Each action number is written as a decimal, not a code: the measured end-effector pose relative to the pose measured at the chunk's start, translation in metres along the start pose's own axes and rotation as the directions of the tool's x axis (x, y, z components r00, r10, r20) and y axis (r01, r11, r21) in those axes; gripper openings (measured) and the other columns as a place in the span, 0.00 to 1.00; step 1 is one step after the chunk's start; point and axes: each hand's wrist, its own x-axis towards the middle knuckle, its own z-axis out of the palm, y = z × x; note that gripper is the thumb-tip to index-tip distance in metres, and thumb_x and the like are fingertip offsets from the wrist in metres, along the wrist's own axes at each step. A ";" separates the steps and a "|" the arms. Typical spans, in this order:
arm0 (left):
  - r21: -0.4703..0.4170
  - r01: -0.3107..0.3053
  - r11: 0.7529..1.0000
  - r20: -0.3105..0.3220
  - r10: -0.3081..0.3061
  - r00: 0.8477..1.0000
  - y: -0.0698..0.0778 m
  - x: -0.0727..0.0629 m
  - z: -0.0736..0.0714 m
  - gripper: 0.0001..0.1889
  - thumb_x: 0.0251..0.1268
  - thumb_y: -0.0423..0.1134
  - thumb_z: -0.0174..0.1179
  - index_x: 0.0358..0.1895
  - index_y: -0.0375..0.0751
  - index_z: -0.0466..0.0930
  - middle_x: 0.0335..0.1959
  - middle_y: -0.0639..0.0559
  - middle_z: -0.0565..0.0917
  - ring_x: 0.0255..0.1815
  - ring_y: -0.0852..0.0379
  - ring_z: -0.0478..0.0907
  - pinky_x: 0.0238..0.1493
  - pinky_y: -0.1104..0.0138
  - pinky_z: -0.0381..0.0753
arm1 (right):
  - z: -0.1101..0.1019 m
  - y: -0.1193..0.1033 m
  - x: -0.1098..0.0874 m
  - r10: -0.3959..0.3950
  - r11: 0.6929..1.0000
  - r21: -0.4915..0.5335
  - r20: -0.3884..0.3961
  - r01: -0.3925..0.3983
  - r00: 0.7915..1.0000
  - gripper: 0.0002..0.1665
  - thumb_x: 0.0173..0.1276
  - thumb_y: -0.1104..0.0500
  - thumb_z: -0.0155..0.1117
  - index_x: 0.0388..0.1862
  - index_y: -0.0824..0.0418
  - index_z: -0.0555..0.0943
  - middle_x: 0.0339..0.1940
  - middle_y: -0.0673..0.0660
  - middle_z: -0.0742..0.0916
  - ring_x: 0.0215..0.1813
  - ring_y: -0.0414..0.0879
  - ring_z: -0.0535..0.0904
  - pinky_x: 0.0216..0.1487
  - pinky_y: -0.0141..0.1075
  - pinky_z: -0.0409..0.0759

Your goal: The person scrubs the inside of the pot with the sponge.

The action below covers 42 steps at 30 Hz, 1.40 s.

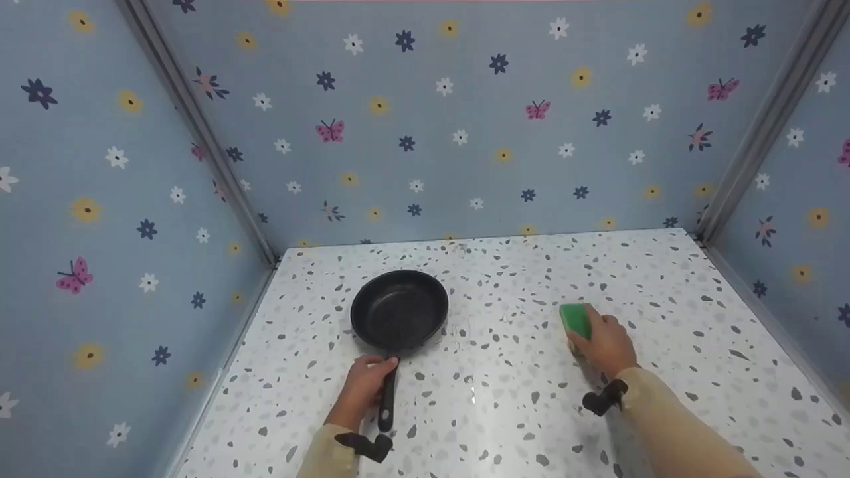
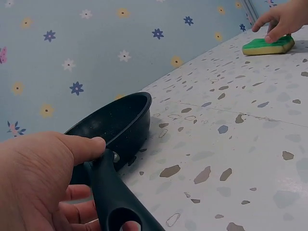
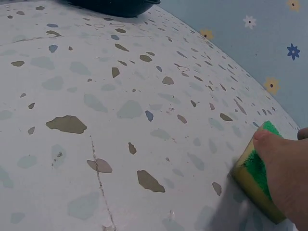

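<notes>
Pan hndl (image 1: 388, 401) in LH (image 1: 362, 386), sponge (image 1: 575, 318) in RH (image 1: 609, 346)

I seem to work in a small booth, in which building I cannot tell. Flower-printed panels (image 1: 451, 113) stand at left, top and right of the frame, with grey posts (image 1: 190, 113) between them, around a speckled tabletop (image 1: 518, 279).

Left hand (image 1: 362, 386): thumb (image 2: 85, 146) on top, fingers curled beneath. Right hand (image 1: 607, 345): grip between thumb and fingers. Right arm (image 1: 684, 428) slants inward.
</notes>
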 end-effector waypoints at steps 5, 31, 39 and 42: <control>0.005 0.036 0.999 0.059 -0.037 0.998 -0.058 0.074 -0.004 0.28 0.69 0.51 0.63 0.60 0.30 0.73 0.42 0.42 0.79 0.38 0.49 0.77 0.38 0.59 0.78 | 0.059 0.101 0.068 0.059 0.997 -0.056 0.124 -0.052 0.991 0.49 0.73 0.41 0.61 0.79 0.67 0.56 0.61 0.79 0.72 0.61 0.73 0.72 0.60 0.65 0.71; -0.065 0.097 0.993 0.250 -0.078 0.965 -0.062 0.072 -0.018 0.24 0.68 0.39 0.64 0.64 0.37 0.73 0.44 0.42 0.85 0.45 0.47 0.82 0.47 0.55 0.80 | 0.055 0.086 0.065 0.155 0.988 -0.024 0.160 -0.153 0.975 0.47 0.70 0.47 0.63 0.79 0.66 0.56 0.60 0.74 0.72 0.59 0.68 0.72 0.59 0.64 0.72; -0.043 0.055 0.998 0.256 -0.042 0.966 -0.064 0.072 -0.018 0.22 0.69 0.41 0.63 0.63 0.39 0.74 0.43 0.43 0.84 0.44 0.48 0.80 0.45 0.56 0.78 | 0.050 0.084 0.069 0.117 0.993 0.001 0.105 -0.118 0.988 0.47 0.69 0.49 0.64 0.79 0.67 0.58 0.59 0.75 0.73 0.58 0.68 0.73 0.59 0.64 0.72; -0.043 0.042 0.998 0.264 -0.029 0.964 -0.065 0.072 -0.017 0.20 0.69 0.40 0.63 0.61 0.40 0.75 0.41 0.45 0.83 0.42 0.49 0.80 0.43 0.57 0.77 | 0.048 0.084 0.070 0.109 0.994 0.002 0.093 -0.110 0.990 0.47 0.69 0.48 0.64 0.79 0.67 0.57 0.59 0.75 0.73 0.59 0.68 0.73 0.59 0.64 0.72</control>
